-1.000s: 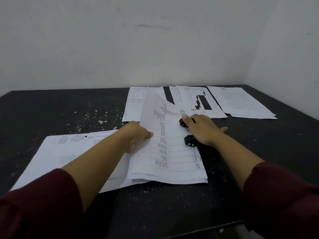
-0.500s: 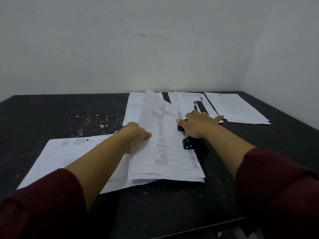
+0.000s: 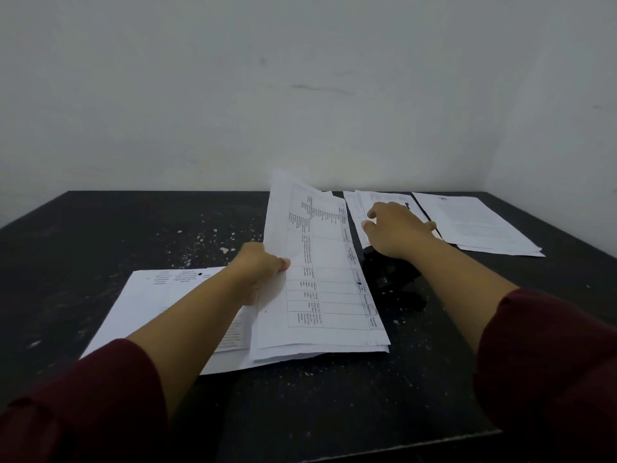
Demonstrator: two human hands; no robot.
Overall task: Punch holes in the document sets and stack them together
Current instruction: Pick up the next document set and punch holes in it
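Observation:
My left hand [image 3: 263,265] grips the left edge of a document set printed with a table [image 3: 320,272], its far end lifted off the table and a punched hole showing on its right margin. It overlaps a flat document stack [image 3: 160,302] at the near left. The black hole punch [image 3: 390,279] sits just right of the held set, apart from both hands. My right hand [image 3: 397,228] reaches past the punch with curved fingers, its fingertips touching another document set [image 3: 367,208] at the back.
A further document set [image 3: 477,225] lies at the back right near the corner of the white walls. The dark table [image 3: 133,228] is speckled with paper dots, with its front edge close to me.
My right hand left the hole punch and moved back onto the paper set behind it. My left hand pulled the table-printed set out of the punch and lifted its far end.

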